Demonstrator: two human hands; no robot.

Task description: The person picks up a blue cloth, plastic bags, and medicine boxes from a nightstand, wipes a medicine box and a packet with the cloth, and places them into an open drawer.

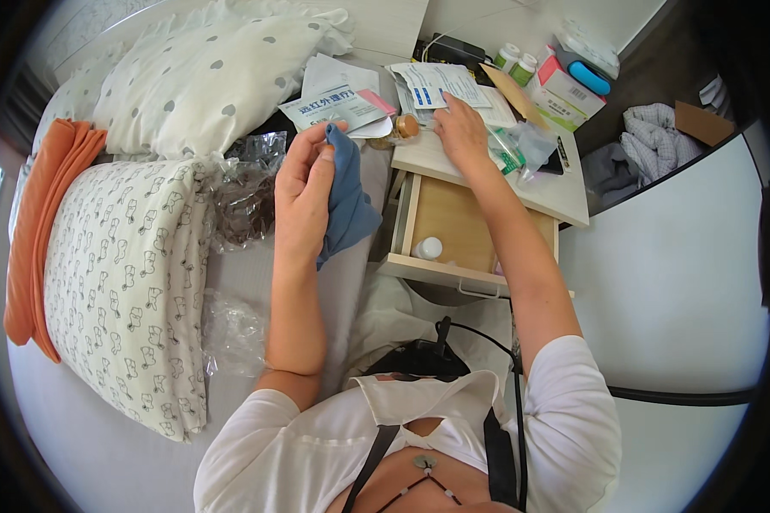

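Centrally in the frame, a blue cloth (pixel 349 201) hangs in soft folds, a plain mid-blue fabric with no pattern, its upper end bunched and its lower part drooping down toward the grey sheet of the bed (pixel 248 282). The left hand (pixel 306 192) is raised upright just left of centre, forearm rising from the lower middle of the frame, fingers curled closed around the cloth's top edge with the thumb pressed against it, so the cloth is pinched and dangles to the hand's right side.

The right hand (pixel 460 132) sits in the upper middle, its arm stretching up from the lower right across an open drawer (pixel 453 231). It lies palm-down on the top of the white nightstand (pixel 565 192), fingers spread forward onto a printed paper sheet (pixel 441 84); it presses flat rather than clasping anything. Just left of this hand stands a small brown bottle (pixel 399 130), and just right of it lie clear plastic bags (pixel 522 145). A small white bottle (pixel 427 249) lies inside the drawer.

At the upper left, a white pillow with grey dots (pixel 205 77) rests beside a patterned pillow (pixel 128 282) and an orange cloth (pixel 47 222). Crinkled clear wrapping (pixel 248 192) lies between the pillows and the left hand.
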